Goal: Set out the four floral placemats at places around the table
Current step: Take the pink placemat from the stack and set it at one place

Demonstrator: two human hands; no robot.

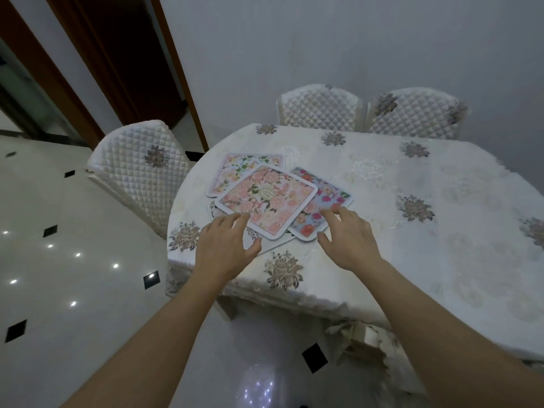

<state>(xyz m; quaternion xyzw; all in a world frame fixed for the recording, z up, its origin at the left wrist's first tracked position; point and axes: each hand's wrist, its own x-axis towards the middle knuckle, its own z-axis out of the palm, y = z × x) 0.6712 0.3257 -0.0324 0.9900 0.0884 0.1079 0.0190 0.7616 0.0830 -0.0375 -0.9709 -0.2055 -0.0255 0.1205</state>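
Note:
Floral placemats lie in an overlapping pile near the table's left end. A pink rose placemat [266, 198] is on top. A blue one with red flowers [322, 201] sticks out to the right, and a pale one with green leaves [235, 169] shows behind. A white mat [273, 244] peeks out underneath, mostly hidden. My left hand [225, 248] hovers with fingers apart at the pink mat's near left corner. My right hand [348, 237] is spread at the blue mat's near edge, fingertips touching it. Neither hand holds anything.
The table [426, 245] wears a white cloth with embroidered flowers. One quilted white chair [138, 172] stands at the left end, and two more [319, 106] [415, 114] stand along the far side by the wall. Glossy tiled floor lies to the left.

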